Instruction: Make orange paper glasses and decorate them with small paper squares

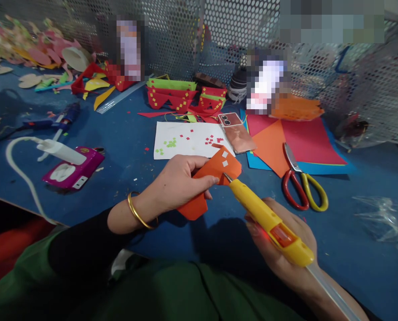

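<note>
My left hand (182, 180) pinches an orange paper cutout (194, 209), shaped like a mask, between thumb and fingers. Two small pale squares (224, 163) sit on the cutout's upper right part. Wrapped round a yellow hot glue gun (257, 205) is my right hand (285, 240); a clear glue stick (332, 290) sticks out of its rear. The metal nozzle touches or nearly touches the orange paper, just below the squares. Beyond the hands lies a white sheet (165, 133) scattered with tiny green and red paper squares.
Scissors (295, 174) with red and yellow handles lie right, beside coloured paper sheets (305, 142). A copper phone (237, 133) rests near the white sheet. Red paper masks (172, 99) stand behind. At left are a purple power strip (75, 167), a white cable (21, 169) and a blue glue gun (67, 118).
</note>
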Motion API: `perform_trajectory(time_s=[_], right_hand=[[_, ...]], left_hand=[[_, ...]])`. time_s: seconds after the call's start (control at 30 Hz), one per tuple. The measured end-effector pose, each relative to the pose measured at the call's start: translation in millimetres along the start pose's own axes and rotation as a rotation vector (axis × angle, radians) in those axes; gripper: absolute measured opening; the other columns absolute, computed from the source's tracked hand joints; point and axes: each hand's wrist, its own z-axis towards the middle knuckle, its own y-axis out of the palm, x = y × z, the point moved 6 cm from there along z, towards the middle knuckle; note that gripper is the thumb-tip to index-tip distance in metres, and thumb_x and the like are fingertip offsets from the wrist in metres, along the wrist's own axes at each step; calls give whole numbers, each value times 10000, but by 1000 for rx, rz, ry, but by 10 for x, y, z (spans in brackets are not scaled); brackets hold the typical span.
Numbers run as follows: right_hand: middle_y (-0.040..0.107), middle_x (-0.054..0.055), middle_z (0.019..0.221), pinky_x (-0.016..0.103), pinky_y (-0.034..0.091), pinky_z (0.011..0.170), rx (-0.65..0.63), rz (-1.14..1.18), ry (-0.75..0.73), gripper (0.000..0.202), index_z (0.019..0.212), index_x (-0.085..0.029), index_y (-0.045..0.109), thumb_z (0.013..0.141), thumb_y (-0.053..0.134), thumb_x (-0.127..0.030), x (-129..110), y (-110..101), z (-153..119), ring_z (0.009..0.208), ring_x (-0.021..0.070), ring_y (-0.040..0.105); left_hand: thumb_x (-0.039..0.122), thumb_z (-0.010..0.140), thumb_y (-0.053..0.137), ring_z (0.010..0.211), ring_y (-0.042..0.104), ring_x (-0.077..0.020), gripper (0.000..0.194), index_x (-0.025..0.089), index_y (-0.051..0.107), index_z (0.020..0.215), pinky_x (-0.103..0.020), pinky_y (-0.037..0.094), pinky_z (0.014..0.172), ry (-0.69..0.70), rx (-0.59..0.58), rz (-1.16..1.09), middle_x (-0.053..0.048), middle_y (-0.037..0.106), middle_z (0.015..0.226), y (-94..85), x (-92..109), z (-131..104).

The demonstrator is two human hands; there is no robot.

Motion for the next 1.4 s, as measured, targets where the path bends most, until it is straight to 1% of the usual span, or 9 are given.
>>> perform_trajectory(time_s=[0.2,0.5,0.67,0.87,1.03,1.4], right_hand=[[519,-37,661,223,390,473,5,18,6,318,774,-213,539,1014,472,-411,21,10,-10,511,80,516],[495,-42,643,235,380,460,23,30,15,287,761,-226,516,1005,494,-375,3,0,-3,497,85,495],[504,-42,640,231,376,463,21,4,25,312,761,-223,516,1009,485,-410,19,6,-17,498,82,495],[489,-49,614,219,366,449,40,-7,16,331,735,-214,508,1002,491,-409,6,-5,-1,477,73,477],[487,-47,611,232,356,440,49,-16,25,332,735,-226,491,1010,479,-411,12,0,4,466,82,465],[479,-50,609,232,352,438,36,-3,30,326,738,-229,484,1006,487,-415,14,-3,-4,466,82,458]], left_hand=[[152,815,679,513,656,-88,83,120,728,875,-145,511,485,-17,5,5,12,711,654,-3,-7,4],[184,815,679,527,663,-105,124,126,738,908,-169,520,501,-31,7,25,-4,716,664,-5,-11,-5],[178,816,678,524,659,-100,117,127,738,903,-161,515,496,-31,8,27,2,714,663,-2,-16,-11],[177,817,683,531,667,-101,111,125,733,902,-156,519,492,-31,7,25,4,716,671,-9,-8,-6],[188,818,681,542,677,-109,111,129,732,897,-157,516,488,-41,13,44,-5,720,674,-10,-14,-8],[226,818,684,551,681,-118,160,136,747,935,-176,521,503,-43,7,47,-18,739,712,-12,-20,-11]])
